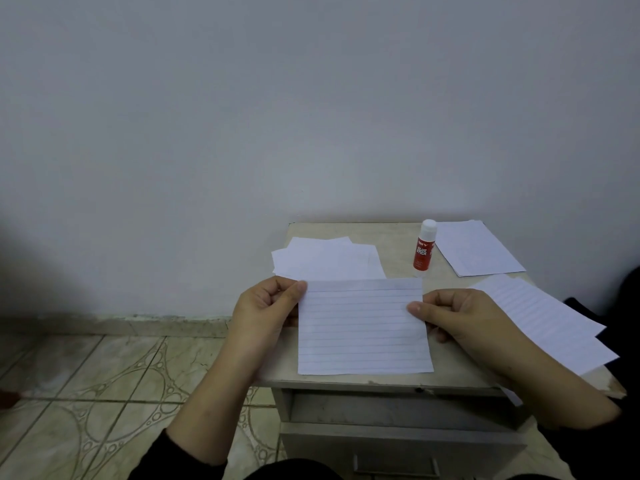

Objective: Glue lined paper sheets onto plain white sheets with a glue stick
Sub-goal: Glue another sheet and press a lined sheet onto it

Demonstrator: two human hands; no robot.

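Note:
A lined paper sheet (pixel 363 330) is held above the near part of the small table (pixel 398 258). My left hand (pixel 266 313) pinches its upper left corner between thumb and fingers. My right hand (pixel 460 320) pinches its right edge the same way. A red glue stick (pixel 424 245) with a white cap stands upright behind the sheet, toward the back of the table. Plain white sheets (pixel 325 259) lie in a loose pile at the back left. More lined sheets (pixel 540 317) lie stacked at the right, partly under my right forearm.
Another white sheet (pixel 478 247) lies at the back right beside the glue stick. The table stands against a white wall (pixel 311 116) and has a drawer (pixel 398 441) in front. Patterned floor tiles (pixel 104 393) spread to the left.

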